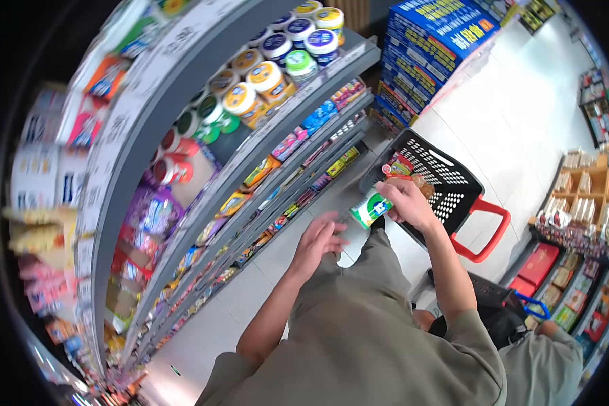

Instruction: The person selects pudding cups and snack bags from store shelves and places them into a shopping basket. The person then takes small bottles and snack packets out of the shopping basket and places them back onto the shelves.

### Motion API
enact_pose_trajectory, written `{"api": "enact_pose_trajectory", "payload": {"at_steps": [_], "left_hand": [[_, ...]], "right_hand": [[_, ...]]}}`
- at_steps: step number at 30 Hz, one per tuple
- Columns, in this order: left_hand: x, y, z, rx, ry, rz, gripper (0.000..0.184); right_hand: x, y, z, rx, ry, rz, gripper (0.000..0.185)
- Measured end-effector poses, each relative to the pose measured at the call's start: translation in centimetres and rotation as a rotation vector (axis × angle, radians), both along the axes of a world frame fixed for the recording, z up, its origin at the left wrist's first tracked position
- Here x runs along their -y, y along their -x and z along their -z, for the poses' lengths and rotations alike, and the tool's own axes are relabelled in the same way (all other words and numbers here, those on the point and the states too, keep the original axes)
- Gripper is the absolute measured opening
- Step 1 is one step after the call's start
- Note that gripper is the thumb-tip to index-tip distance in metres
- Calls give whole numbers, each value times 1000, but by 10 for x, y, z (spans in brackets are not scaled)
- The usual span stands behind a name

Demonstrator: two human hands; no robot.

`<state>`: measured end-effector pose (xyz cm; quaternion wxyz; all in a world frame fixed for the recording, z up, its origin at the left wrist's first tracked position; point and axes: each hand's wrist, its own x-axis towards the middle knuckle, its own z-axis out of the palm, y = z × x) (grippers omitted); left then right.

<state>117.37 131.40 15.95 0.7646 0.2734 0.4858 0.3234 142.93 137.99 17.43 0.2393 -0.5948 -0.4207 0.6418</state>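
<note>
My right hand is closed around one end of a green-and-white jar, held tilted in front of my body. Some of its label is hidden by my fingers. My left hand is to the left of the jar, apart from it, with slightly blurred, loosely bent fingers and nothing visible in them. Beyond my right hand, a black shopping basket with a red handle stands on the floor. A red packet and a brownish item lie inside, partly hidden by my hand.
On the left, a grey shelf carries several white-lidded jars, with candy packs on tiers below. Blue boxes are stacked ahead. At lower right, another person is close beside a dark basket with a blue handle. Goods displays line the right.
</note>
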Motion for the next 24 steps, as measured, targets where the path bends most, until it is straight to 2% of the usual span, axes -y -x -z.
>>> {"api": "enact_pose_trajectory", "payload": {"at_steps": [3,5,9,10,11,13,14,16,18,22,24], "left_hand": [[-2,-14,-30,113,-78,-14,46],[5,-19,-44,108,-128,-35,44],[24,-33,-58,59,-174,-183,42],[27,-35,-60,188,-132,-248,43],[32,-36,-61,319,-94,-315,44],[42,-37,-59,332,-118,-375,45],[47,-37,-61,420,-110,-392,46],[54,-33,-64,511,-122,-424,48],[62,-29,-66,749,-70,-407,49],[72,-20,-78,781,-71,-390,49],[75,-13,-77,644,-111,-439,48]], "right_hand": [[0,23,-43,40,3,-118,44],[-2,30,-59,133,-93,-214,49],[-8,33,-55,168,-297,-319,62],[-7,34,-58,62,-318,-321,54],[-6,34,-58,58,-319,-353,54],[-8,35,-57,-398,-194,-381,48],[-9,35,-57,-503,-129,-412,47],[-5,41,-65,-537,-147,-459,48],[-3,49,-74,-565,-165,-498,49],[3,70,-86,-577,-170,-552,48],[10,85,-92,-472,-198,-490,46]]}}
